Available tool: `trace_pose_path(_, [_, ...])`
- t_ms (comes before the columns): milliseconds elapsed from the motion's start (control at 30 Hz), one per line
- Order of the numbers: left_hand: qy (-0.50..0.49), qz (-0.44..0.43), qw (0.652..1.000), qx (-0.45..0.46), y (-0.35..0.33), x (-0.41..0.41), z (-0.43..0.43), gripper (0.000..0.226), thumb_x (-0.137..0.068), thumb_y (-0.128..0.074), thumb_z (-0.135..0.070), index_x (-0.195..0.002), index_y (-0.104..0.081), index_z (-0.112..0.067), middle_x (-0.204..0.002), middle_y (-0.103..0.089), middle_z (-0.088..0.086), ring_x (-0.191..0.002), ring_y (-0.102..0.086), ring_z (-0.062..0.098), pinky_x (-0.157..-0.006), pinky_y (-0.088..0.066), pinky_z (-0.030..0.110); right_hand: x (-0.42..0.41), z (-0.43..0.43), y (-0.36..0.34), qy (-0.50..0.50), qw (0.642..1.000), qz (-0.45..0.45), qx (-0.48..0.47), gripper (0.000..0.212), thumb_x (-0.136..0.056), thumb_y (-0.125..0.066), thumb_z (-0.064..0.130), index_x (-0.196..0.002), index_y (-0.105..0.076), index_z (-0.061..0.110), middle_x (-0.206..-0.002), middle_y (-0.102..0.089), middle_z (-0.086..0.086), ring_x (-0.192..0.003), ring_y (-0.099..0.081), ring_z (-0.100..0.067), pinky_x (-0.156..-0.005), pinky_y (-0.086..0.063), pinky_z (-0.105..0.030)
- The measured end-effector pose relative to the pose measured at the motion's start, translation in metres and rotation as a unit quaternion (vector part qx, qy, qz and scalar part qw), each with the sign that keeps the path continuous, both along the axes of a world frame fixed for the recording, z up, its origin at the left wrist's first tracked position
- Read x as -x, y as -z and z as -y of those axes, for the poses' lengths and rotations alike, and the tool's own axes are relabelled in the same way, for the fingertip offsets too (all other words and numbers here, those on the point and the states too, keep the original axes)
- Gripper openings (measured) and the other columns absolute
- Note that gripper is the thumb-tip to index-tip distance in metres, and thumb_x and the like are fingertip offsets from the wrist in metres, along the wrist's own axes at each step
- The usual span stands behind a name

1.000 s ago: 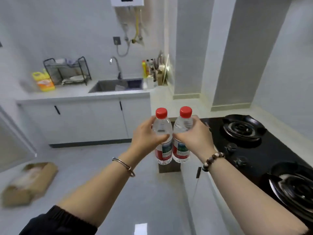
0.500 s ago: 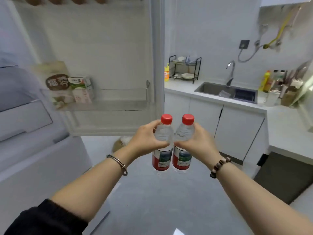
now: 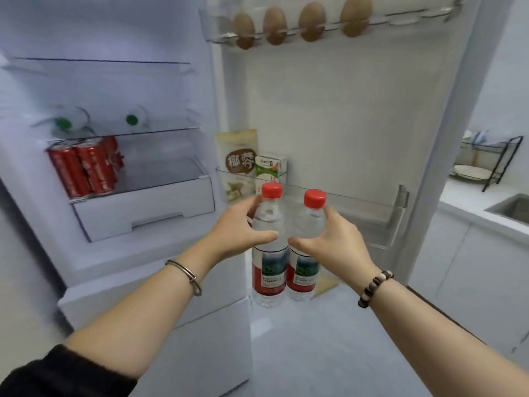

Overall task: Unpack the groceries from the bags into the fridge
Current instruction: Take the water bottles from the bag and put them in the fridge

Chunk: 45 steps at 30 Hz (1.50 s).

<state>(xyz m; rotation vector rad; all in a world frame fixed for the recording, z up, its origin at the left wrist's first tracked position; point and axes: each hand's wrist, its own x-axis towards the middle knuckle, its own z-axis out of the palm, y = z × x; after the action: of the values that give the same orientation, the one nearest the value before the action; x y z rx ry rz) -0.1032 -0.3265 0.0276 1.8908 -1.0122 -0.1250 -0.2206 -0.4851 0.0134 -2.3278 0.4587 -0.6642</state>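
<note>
- Left hand [image 3: 240, 227] — fingers [image 3: 263, 235] curled round the left bottle [image 3: 270, 270], upright, in front of the open fridge door.
- Right hand [image 3: 335, 239] grips the right bottle [image 3: 305, 272], just beside its neighbour.
- Door shelf [image 3: 357, 196] — front rim behind both red caps; cartons [image 3: 237, 164] at its 9 o'clock end, open room toward 3 o'clock.
- Eggs [image 3: 312, 21] at 12 o'clock; cans [image 3: 86, 167] at 9 o'clock.

The left hand [image 3: 237, 227] wears a thin silver bangle [image 3: 185, 274] on the wrist, a little way back from the fingers [image 3: 243, 208]. The bangle has a small knob on it. Much farther back from those fingers, the arm goes into a black sleeve [image 3: 57, 373]. The right hand [image 3: 335, 239] wears a bracelet [image 3: 374, 287] of round beads, dark brown and pale, on the wrist behind its fingers [image 3: 335, 216].
</note>
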Motion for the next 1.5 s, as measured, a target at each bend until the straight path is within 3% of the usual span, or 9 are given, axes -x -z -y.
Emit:
trace_pose_path(200, [-0.113,-0.006,0.992,0.050,-0.014,-0.059,-0.045,0.056,-0.073,-0.075,-0.019,-0.121,-0.050,-0.038,-0.112,-0.063,-0.015,-0.104,-0.060,0.003,-0.090,-0.048,0.025,-0.075,-0.035,-0.023,-0.132,0.990,0.042,-0.012,0.055,-0.066,-0.077,0.049,-0.112,-0.047,0.042,-0.096,-0.061,0.021,-0.084,-0.057,-0.001,-0.061,-0.045,-0.016])
trace_pose_path(333, [-0.190,0.007,0.977,0.100,-0.018,-0.087,-0.078,0.048,-0.072,-0.073,-0.018,-0.113,-0.055,-0.035,-0.104,-0.067,-0.012,-0.095,-0.063,0.002,-0.083,-0.048,0.023,-0.121,-0.069,-0.026,-0.163,0.985,0.061,-0.013,0.053,-0.065,-0.077,0.050,-0.108,-0.048,0.039,-0.092,-0.061,0.019,-0.083,-0.058,-0.001,-0.065,-0.049,-0.020])
trace_pose_path(500, [-0.263,0.074,0.954,0.126,-0.028,-0.131,-0.117,0.036,-0.068,-0.070,-0.028,-0.096,-0.055,-0.044,-0.096,-0.066,-0.017,-0.090,-0.062,-0.002,-0.078,-0.048,0.020,-0.185,-0.111,-0.027,-0.168,0.983,0.070,-0.017,0.052,-0.062,-0.076,0.055,-0.102,-0.050,0.034,-0.091,-0.062,0.014,-0.083,-0.060,-0.005,-0.068,-0.055,-0.027])
trace_pose_path(667, [-0.302,0.136,0.929,0.162,-0.051,-0.196,-0.149,0.037,-0.068,-0.070,-0.031,-0.103,-0.059,-0.035,-0.095,-0.068,-0.013,-0.088,-0.064,0.003,-0.081,-0.055,0.033,-0.250,-0.146,-0.045,-0.159,0.980,0.118,-0.032,0.044,-0.066,-0.078,0.049,-0.096,-0.049,0.032,-0.088,-0.060,0.012,-0.080,-0.059,-0.007,-0.066,-0.053,-0.029])
trace_pose_path(800, [-0.324,0.202,0.900,0.210,-0.081,-0.242,-0.166,0.042,-0.072,-0.073,-0.033,-0.109,-0.055,-0.031,-0.098,-0.063,-0.018,-0.094,-0.062,0.002,-0.082,-0.053,0.028,-0.299,-0.167,-0.073,-0.134,0.969,0.199,-0.058,0.044,-0.067,-0.079,0.044,-0.100,-0.052,0.033,-0.092,-0.063,0.012,-0.083,-0.061,-0.010,-0.071,-0.054,-0.033])
trace_pose_path(933, [-0.339,0.292,0.857,0.253,-0.118,-0.284,-0.174,0.061,-0.066,-0.064,-0.050,-0.118,-0.056,-0.021,-0.105,-0.065,-0.005,-0.094,-0.062,0.012,-0.080,-0.053,0.029,-0.342,-0.181,-0.103,-0.091,0.948,0.295,-0.073,0.048,-0.065,-0.080,0.042,-0.103,-0.053,0.031,-0.099,-0.064,0.007,-0.089,-0.060,-0.017,-0.077,-0.052,-0.036])
trace_pose_path(1033, [-0.320,0.367,0.827,0.282,-0.141,-0.307,-0.173,0.057,-0.068,-0.063,-0.048,-0.116,-0.056,-0.018,-0.104,-0.064,-0.003,-0.092,-0.059,0.013,-0.078,-0.048,0.016,-0.373,-0.185,-0.122,-0.063,0.930,0.352,-0.087,0.054,-0.063,-0.081,0.041,-0.107,-0.054,0.026,-0.103,-0.063,0.004,-0.092,-0.061,-0.020,-0.079,-0.052,-0.041])
trace_pose_path(1233, [-0.311,0.549,0.736,0.246,-0.154,-0.363,-0.168,0.059,-0.068,-0.069,-0.042,-0.115,-0.050,-0.014,-0.099,-0.063,0.008,-0.088,-0.052,0.015,-0.077,-0.040,0.015,-0.422,-0.182,-0.143,-0.037,0.910,0.404,-0.081,0.067,-0.065,-0.084,0.036,-0.121,-0.051,0.020,-0.112,-0.061,-0.001,-0.097,-0.058,-0.017,-0.080,-0.049,-0.028])
trace_pose_path(1500, [-0.347,0.562,0.728,0.186,-0.135,-0.423,-0.179,0.057,-0.071,-0.067,-0.045,-0.115,-0.047,-0.013,-0.093,-0.062,0.011,-0.084,-0.046,0.015,-0.075,-0.035,0.016,-0.483,-0.173,-0.133,-0.028,0.923,0.367,-0.108,0.063,-0.066,-0.082,0.032,-0.119,-0.052,0.018,-0.113,-0.057,-0.001,-0.100,-0.058,-0.021,-0.082,-0.051,-0.034])
